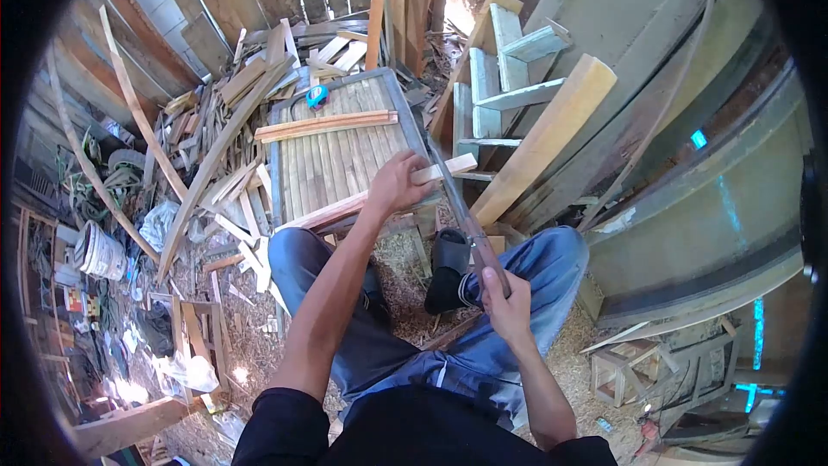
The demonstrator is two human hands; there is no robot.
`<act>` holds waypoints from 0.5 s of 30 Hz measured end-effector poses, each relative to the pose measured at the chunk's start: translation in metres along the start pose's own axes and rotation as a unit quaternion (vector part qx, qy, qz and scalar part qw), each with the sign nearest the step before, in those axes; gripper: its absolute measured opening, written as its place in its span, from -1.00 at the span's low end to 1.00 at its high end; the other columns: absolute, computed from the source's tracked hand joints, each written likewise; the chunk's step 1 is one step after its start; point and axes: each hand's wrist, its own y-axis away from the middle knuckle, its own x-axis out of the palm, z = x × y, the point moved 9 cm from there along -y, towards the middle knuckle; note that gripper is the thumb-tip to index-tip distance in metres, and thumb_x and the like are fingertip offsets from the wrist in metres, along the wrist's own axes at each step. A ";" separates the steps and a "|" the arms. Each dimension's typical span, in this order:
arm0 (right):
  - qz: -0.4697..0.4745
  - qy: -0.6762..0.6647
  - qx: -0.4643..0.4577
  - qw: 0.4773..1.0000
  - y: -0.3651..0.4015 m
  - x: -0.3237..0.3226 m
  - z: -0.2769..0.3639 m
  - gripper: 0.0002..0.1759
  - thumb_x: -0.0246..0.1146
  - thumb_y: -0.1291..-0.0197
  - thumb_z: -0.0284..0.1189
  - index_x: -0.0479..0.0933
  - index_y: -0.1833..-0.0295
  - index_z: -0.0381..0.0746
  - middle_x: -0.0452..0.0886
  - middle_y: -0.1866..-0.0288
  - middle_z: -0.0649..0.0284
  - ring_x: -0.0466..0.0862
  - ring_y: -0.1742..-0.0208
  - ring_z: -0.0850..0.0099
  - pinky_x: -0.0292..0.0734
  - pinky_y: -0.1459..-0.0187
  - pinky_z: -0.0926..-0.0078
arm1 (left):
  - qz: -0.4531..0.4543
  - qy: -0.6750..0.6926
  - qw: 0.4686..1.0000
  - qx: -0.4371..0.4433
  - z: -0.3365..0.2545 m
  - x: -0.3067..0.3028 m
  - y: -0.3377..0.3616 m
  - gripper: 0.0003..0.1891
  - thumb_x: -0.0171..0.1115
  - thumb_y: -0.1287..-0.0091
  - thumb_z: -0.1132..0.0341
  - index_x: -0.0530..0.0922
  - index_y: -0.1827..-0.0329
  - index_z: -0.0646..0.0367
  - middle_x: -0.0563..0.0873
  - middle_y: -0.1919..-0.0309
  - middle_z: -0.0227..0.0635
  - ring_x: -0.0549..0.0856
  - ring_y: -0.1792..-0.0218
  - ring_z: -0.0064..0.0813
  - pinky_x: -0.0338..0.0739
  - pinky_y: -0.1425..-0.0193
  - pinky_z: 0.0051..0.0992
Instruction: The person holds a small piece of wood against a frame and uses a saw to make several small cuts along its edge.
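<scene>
My right hand (pixel 507 306) is wrapped round the wooden handle of a handsaw (pixel 457 198), low in front of my right knee. The saw's blade slants up and away, crossing a pale wooden strip (pixel 336 210) near its right end. My left hand (pixel 398 181) grips that strip from above, at the near edge of a slatted wooden panel (pixel 345 164) with a dark frame. Whether the teeth are cutting into the wood is too small to tell. Farther back on the panel lie a pair of reddish strips (pixel 328 126) and a teal tape measure (pixel 317 97).
Scrap wood (pixel 250 91) is heaped behind and left of the panel. A thick plank (pixel 548 138) leans at the right beside a whitish wooden frame (pixel 500 78). A white bucket (pixel 99 250) stands at far left. Sawdust (pixel 397 263) covers the floor around my feet.
</scene>
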 end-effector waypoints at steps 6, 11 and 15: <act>0.022 -0.034 -0.001 0.999 -0.029 0.014 -0.011 -0.50 0.20 -0.45 -0.08 0.46 0.44 -0.25 0.39 0.66 0.44 0.36 0.66 0.67 0.20 0.62 0.65 | 0.011 0.005 1.000 -0.028 0.002 -0.001 -0.002 -0.65 0.47 -0.02 0.15 0.67 0.24 0.22 0.64 0.24 -0.13 0.66 0.12 -0.04 0.57 0.03 -0.18; 0.010 0.028 -0.058 0.998 -0.024 0.008 0.002 -0.47 0.19 -0.45 -0.08 0.44 0.50 -0.24 0.39 0.67 0.45 0.36 0.66 0.67 0.21 0.63 0.62 | 0.017 0.015 0.999 -0.041 0.003 -0.004 -0.001 -0.65 0.49 -0.03 0.18 0.67 0.24 0.24 0.64 0.25 -0.13 0.67 0.15 -0.05 0.57 0.04 -0.19; 0.005 0.024 -0.005 1.000 -0.025 0.011 0.004 -0.42 0.22 -0.41 -0.07 0.50 0.49 -0.36 0.42 0.71 0.27 0.46 0.61 0.54 0.34 0.50 0.40 | 0.024 0.047 0.998 -0.019 0.004 -0.004 -0.006 -0.65 0.51 -0.01 0.20 0.68 0.21 0.24 0.64 0.26 -0.12 0.67 0.16 -0.05 0.57 0.06 -0.20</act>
